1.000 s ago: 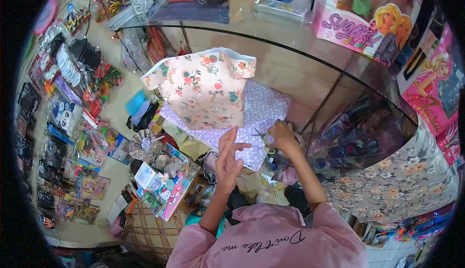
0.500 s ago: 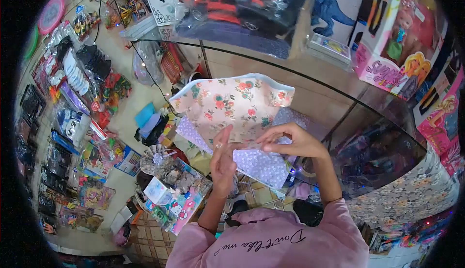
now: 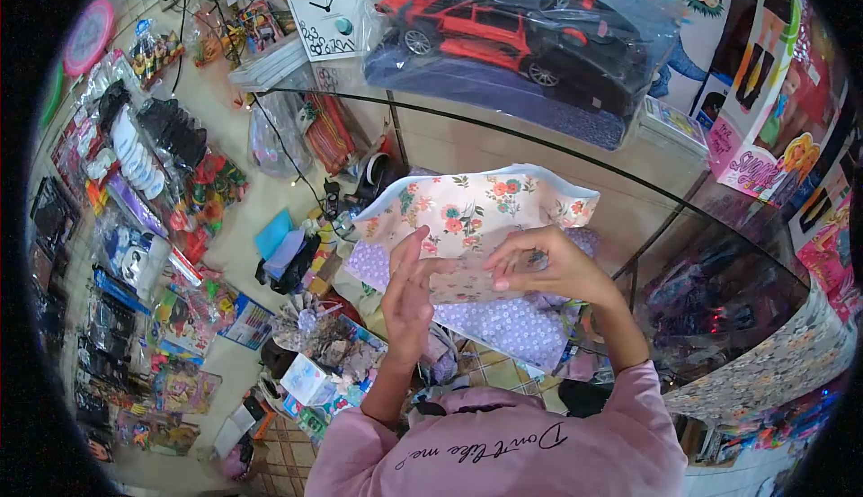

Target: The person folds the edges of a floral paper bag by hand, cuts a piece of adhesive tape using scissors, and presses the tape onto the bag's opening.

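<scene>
My left hand (image 3: pixel 411 299) is raised over the left part of a floral pink cloth (image 3: pixel 476 209), its fingers spread, with nothing visible in it. Facing it, my right hand (image 3: pixel 548 266) has thumb and fingertips close together; what they hold, if anything, is too small to make out. The floral cloth has a pale blue edge along its top. Beneath it lies purple patterned cloth (image 3: pixel 508 328), showing at both sides and below.
Beyond the cloth runs a glass counter edge (image 3: pixel 503 128) with a bagged red and black toy car (image 3: pixel 485 30) on it. A white clock (image 3: pixel 328 7) stands behind. Packaged goods hang at left; doll boxes (image 3: pixel 764 137) stand at right. A cluttered box (image 3: pixel 346 353) is below left.
The view has shifted, so the counter, car and cloth appear lower and more to the right. My hands stay apart in nearly the same pose over the cloth.
</scene>
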A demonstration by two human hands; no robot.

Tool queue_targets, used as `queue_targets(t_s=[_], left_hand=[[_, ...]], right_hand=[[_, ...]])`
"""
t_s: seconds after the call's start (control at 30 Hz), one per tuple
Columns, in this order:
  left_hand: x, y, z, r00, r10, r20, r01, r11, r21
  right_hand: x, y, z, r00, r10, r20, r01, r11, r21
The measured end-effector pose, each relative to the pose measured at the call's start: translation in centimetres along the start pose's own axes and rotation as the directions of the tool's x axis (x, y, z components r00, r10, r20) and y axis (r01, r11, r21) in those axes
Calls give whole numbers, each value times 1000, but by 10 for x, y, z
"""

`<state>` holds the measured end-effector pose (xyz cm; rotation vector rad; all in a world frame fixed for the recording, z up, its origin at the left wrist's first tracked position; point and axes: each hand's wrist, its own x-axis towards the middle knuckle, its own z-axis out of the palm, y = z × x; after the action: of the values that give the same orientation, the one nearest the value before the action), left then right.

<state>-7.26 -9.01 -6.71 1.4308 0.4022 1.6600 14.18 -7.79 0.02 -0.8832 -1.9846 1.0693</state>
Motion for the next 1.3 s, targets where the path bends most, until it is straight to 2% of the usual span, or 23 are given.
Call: queue_targets(t_s=[0.07, 0.23, 0.37, 0.43, 0.53, 0.63, 0.67, 0.77, 0.87, 0.97, 1.0, 1.07, 1.17, 1.3], left_hand=[[4, -1, -7, 999, 12, 38, -12, 1000, 1], [12, 2, -18, 994, 47, 103, -49, 999, 15], [18, -1, -36, 970, 156, 184, -167, 985, 43], [22, -1, -38, 947, 226, 229, -236, 972, 16], [30, -5, -45, 927, 323, 192, -346, 933, 100], [30, -6, -47, 917, 393, 65, -393, 864, 315], [32, -6, -40, 887, 459, -52, -417, 844, 336], [33, -1, -30, 927, 368, -77, -298, 844, 445], [32, -7, -25, 970, 236, -53, -219, 951, 220], [29, -5, -14, 1000, 27, -1, -26, 994, -103], [32, -3, -13, 990, 91, 108, -99, 992, 74], [41, 4, -12, 927, 152, 343, -287, 876, 387], [39, 11, 6, 931, -30, 363, -126, 909, 397], [38, 10, 20, 949, -58, 309, -105, 869, 484]], right_hand=[[3, -7, 3, 1000, 21, -4, -21, 1000, -7], [13, -16, 7, 1000, 20, -14, -22, 987, -160], [15, -27, 3, 997, 15, -72, -31, 973, -227], [14, -31, -1, 997, -39, -73, 15, 955, -297], [9, -47, -8, 996, -66, -54, 39, 916, -400], [5, -55, -13, 985, -146, -89, 85, 868, -488], [2, -56, -13, 977, -183, -108, 102, 851, -516], [-4, -61, -11, 974, -158, -164, 51, 854, -518], [-7, -68, -16, 985, -136, -110, 61, 857, -512], [-9, -72, -22, 996, -52, -67, 9, 847, -532], [-8, -71, -24, 997, -60, -50, 24, 841, -541], [-6, -69, -27, 997, -79, -13, 58, 827, -559], [0, -69, -27, 997, -72, 12, 66, 814, -577], [5, -60, -27, 995, -97, 35, 99, 806, -583]])
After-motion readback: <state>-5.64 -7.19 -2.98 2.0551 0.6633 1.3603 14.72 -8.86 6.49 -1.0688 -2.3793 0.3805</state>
